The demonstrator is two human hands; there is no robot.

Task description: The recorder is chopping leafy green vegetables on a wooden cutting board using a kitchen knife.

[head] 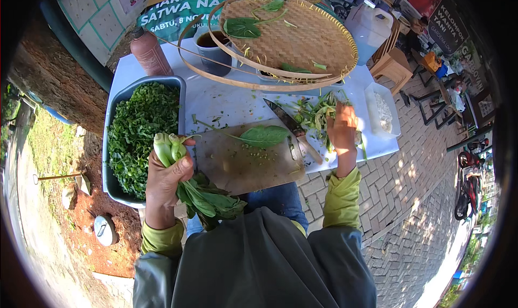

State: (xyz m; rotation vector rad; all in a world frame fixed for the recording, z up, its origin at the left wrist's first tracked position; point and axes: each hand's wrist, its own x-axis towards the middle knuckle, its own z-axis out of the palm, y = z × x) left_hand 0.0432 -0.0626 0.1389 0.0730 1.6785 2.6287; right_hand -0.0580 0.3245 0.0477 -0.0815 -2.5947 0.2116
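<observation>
My left hand (pixel 169 177) grips a bunch of leafy greens (pixel 202 198) by its pale stems, the leaves hanging down towards my lap. Beside it stands a grey-blue tub (pixel 183 101) full of shredded greens (pixel 141 134). My right hand (pixel 343 126) lies over a pile of stems and trimmings (pixel 319 116) at the table's right; whether its fingers hold any is hidden. A knife (pixel 289 120) with a wooden handle lies between that pile and the cutting board (pixel 243 166), its handle pointing towards me. One green leaf (pixel 265 136) on a long stalk rests on the board among small scraps.
Woven bamboo trays (pixel 291 37) with several leaves stand at the table's back, over a jug of dark liquid (pixel 212 51). A reddish-brown bottle (pixel 149 53) is at the back left. At right are a clear container of white contents (pixel 382 109) and a plastic jerrycan (pixel 366 29).
</observation>
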